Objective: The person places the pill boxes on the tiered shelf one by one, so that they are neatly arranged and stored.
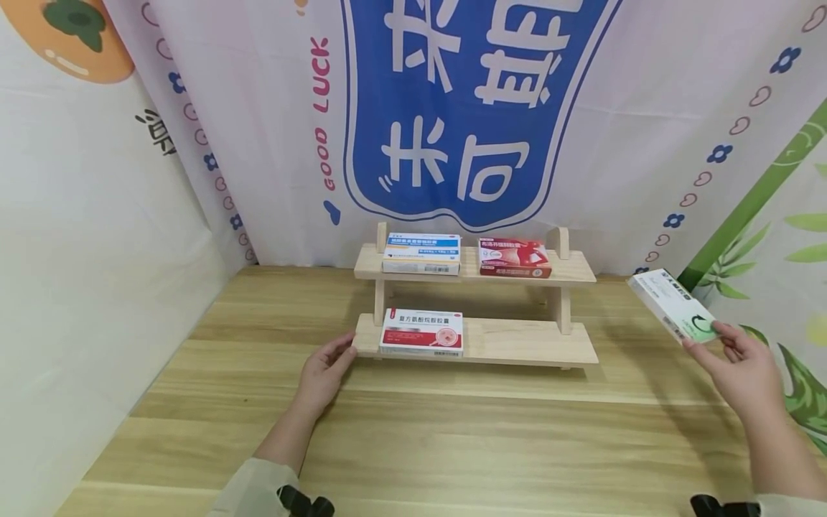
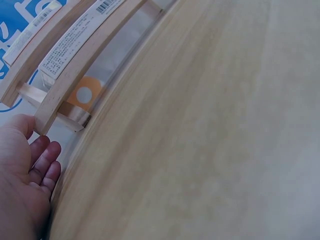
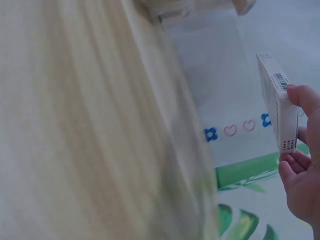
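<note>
A two-tier wooden display shelf (image 1: 530, 345) stands on the table. My left hand (image 1: 324, 373) grips the left end of its lower board, with the thumb against the board end (image 2: 46, 117) in the left wrist view. Off to the right, my right hand (image 1: 743, 362) pinches a white and green medicine box (image 1: 675, 305) by its near end, tilted and raised above the table. The right wrist view shows the box's narrow sides (image 3: 288, 125) between thumb and fingers. A red and white medicine box (image 1: 422, 332) lies on the lower board, left of its middle.
On the upper board sit a blue and white medicine box (image 1: 421, 254) and a red medicine box (image 1: 515, 257), with a gap between them. Printed cloth (image 1: 291, 143) hangs behind the shelf. The wood-grain table (image 1: 491, 445) extends in front.
</note>
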Available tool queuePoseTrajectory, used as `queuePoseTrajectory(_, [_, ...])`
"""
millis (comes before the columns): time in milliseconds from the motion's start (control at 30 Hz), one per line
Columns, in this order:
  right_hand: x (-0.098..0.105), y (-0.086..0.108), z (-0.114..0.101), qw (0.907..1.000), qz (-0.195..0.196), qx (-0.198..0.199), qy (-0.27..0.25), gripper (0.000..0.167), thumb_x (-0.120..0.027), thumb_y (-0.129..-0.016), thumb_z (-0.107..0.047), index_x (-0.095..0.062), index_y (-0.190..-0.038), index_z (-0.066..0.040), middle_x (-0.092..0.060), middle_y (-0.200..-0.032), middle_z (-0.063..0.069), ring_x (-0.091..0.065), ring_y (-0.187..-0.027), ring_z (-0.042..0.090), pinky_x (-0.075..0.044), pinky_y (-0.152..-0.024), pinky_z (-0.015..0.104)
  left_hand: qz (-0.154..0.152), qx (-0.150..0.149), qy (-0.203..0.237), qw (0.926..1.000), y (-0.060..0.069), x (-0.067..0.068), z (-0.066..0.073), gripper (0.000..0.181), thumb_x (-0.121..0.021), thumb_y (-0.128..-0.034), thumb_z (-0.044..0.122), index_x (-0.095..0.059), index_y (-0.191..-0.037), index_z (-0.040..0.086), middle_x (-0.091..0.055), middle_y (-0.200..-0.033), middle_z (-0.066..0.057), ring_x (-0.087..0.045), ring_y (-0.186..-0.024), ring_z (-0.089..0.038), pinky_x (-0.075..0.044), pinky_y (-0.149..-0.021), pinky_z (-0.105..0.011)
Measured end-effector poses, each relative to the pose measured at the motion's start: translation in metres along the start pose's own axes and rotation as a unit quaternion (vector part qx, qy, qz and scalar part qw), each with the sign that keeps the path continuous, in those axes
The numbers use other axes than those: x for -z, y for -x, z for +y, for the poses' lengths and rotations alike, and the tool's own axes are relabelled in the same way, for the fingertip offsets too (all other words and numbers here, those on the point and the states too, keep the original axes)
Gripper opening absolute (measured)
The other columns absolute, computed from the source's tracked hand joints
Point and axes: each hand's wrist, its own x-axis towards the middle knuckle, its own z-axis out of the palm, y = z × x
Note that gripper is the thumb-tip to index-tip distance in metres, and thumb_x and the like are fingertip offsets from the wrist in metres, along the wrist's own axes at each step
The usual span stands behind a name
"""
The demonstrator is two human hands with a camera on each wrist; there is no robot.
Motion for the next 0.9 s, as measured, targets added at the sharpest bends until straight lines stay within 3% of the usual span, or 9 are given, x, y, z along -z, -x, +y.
queuePoseTrajectory(100, [0.002, 0.003, -0.010, 0.9998, 0.013, 0.017, 0.004, 0.075, -0.062, -0.093, -0.042, -0.034, -0.149, 0.000, -0.027, -0.155, 0.029, -0.031, -0.145, 0.019, -0.025, -0.094, -0.007, 0.000, 0.001, 0.001, 1.0000, 0.000, 0.000, 0.001, 0.040, -0.058, -0.0995, 0.023, -0.056, -0.136, 0.008, -0.058, -0.139, -0.015, -0.055, -0.127, -0.028, -0.042, -0.110, -0.044])
queuePoseTrajectory(167, [0.004, 0.004, -0.017, 0.9996, 0.012, 0.027, 0.001, 0.075, -0.063, -0.093, -0.042, -0.035, -0.149, -0.001, -0.026, -0.157, 0.027, -0.030, -0.143, 0.008, -0.027, -0.092, -0.007, 0.000, 0.001, 0.001, 1.0000, 0.000, 0.000, 0.000, 0.040, -0.058, -0.0994, 0.023, -0.056, -0.137, 0.008, -0.058, -0.139, -0.016, -0.055, -0.127, -0.029, -0.041, -0.110, -0.044])
queuePoseTrajectory(500, [0.004, 0.013, -0.048, 0.9976, -0.011, 0.060, -0.031, 0.071, -0.066, -0.093, -0.037, -0.036, -0.151, -0.008, -0.023, -0.157, 0.021, -0.035, -0.139, -0.001, -0.034, -0.088, -0.006, 0.001, 0.005, -0.002, 1.0000, -0.002, 0.000, -0.002, 0.039, -0.059, -0.0987, 0.024, -0.058, -0.135, 0.010, -0.060, -0.137, -0.014, -0.055, -0.127, -0.028, -0.042, -0.110, -0.044])
queuePoseTrajectory(633, [0.003, 0.017, -0.058, 0.9938, -0.017, 0.088, -0.066, 0.067, -0.069, -0.092, -0.029, -0.040, -0.149, -0.013, -0.037, -0.141, -0.006, -0.038, -0.136, -0.006, -0.035, -0.085, -0.006, 0.004, 0.003, -0.003, 1.0000, -0.002, 0.000, -0.003, 0.039, -0.060, -0.0984, 0.024, -0.058, -0.134, 0.009, -0.060, -0.136, -0.014, -0.056, -0.126, -0.029, -0.042, -0.109, -0.044])
queuePoseTrajectory(733, [0.002, 0.019, -0.064, 0.9881, -0.024, 0.123, -0.089, 0.062, -0.071, -0.091, -0.020, -0.045, -0.146, -0.013, -0.031, -0.123, -0.029, -0.041, -0.125, -0.014, -0.034, -0.087, -0.006, 0.004, 0.000, 0.002, 1.0000, -0.002, -0.001, -0.003, 0.038, -0.059, -0.0989, 0.023, -0.058, -0.135, 0.009, -0.060, -0.136, -0.014, -0.056, -0.125, -0.027, -0.045, -0.107, -0.035])
queuePoseTrajectory(900, [-0.004, 0.023, -0.073, 0.9812, -0.039, 0.171, -0.080, 0.058, -0.072, -0.090, -0.015, -0.049, -0.142, -0.005, -0.034, -0.119, -0.032, -0.040, -0.111, -0.020, -0.035, -0.087, -0.006, 0.001, 0.001, 0.015, 0.9999, -0.002, -0.001, -0.003, 0.039, -0.058, -0.0996, 0.022, -0.057, -0.136, 0.008, -0.059, -0.138, -0.014, -0.055, -0.127, -0.024, -0.042, -0.094, -0.011])
